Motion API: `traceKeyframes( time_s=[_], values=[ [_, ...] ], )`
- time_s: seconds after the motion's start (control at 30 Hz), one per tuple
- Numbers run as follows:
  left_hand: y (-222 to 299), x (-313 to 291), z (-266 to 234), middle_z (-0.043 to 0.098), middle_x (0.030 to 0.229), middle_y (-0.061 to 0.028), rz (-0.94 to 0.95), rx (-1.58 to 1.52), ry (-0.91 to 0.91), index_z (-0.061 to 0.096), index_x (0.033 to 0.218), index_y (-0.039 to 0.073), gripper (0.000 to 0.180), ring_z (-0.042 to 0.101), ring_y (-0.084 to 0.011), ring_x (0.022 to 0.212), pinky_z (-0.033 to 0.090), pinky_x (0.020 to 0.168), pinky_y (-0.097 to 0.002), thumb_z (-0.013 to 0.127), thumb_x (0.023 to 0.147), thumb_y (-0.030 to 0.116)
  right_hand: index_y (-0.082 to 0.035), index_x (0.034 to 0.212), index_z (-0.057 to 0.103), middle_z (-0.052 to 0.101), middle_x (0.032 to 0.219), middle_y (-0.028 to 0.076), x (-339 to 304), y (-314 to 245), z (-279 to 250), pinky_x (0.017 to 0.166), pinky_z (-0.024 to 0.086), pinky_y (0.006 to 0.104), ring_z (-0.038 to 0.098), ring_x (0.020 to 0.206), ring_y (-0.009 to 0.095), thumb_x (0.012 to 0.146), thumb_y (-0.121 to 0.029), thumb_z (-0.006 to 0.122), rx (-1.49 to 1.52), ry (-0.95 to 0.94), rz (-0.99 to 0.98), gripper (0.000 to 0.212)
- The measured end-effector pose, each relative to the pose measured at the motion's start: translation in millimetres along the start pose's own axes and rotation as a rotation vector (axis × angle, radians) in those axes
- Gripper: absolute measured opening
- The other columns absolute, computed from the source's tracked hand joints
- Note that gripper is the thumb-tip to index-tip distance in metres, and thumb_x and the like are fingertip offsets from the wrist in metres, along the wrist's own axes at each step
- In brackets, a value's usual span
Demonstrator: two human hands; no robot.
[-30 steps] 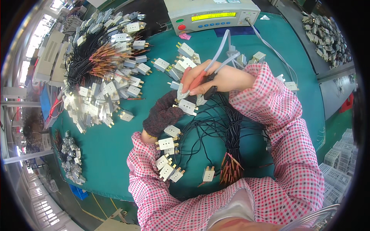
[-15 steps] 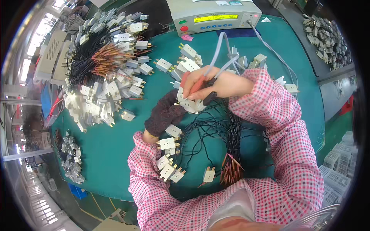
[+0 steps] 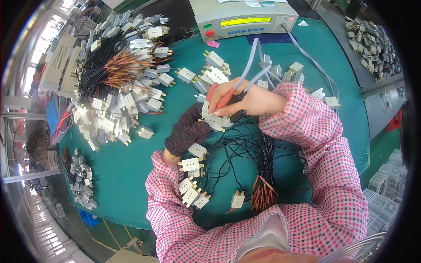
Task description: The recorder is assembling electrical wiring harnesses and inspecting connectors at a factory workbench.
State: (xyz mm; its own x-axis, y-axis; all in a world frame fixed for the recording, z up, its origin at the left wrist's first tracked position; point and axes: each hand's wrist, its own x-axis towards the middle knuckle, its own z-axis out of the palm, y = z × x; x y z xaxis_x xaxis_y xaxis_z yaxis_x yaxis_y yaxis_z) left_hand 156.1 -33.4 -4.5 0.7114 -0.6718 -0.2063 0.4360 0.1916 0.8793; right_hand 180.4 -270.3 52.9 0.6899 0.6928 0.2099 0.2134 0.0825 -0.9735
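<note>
As right fingers [image 3: 216, 95] grip red probe [image 3: 225, 99], yellow display [image 3: 245, 21], dark lettering [image 3: 262, 19]

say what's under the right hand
Beneath the right hand, part of a white plug and some black cables show; whatever the hand itself covers can't be seen.

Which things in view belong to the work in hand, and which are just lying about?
In the work, apparently:
right hand, holding a red-handled tool
gloved left hand, at the white plugs
black cables
lit instrument

Seemingly lying about:
pink scrap
white triangular scrap
</note>
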Motion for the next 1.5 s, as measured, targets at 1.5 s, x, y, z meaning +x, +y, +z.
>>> traceKeyframes(
  time_s=[1.5],
  values=[
    [-11.2,9.1,6.7,0.060,0.083,-0.0041,-0.008,-0.159,0.219,0.051,0.118,0.005,0.039,0.058,-0.0110,0.068,0.046,0.055,-0.0242,0.055,0.093,0.035,-0.001,0.098,0.066,0.059,0.100,0.006,4.1,21.5,-9.6,0.085,0.042,0.0277,0.054,0.099,0.017,0.084,-0.005,0.066,0.018,0.110,-0.122,0.015]
  ],
)
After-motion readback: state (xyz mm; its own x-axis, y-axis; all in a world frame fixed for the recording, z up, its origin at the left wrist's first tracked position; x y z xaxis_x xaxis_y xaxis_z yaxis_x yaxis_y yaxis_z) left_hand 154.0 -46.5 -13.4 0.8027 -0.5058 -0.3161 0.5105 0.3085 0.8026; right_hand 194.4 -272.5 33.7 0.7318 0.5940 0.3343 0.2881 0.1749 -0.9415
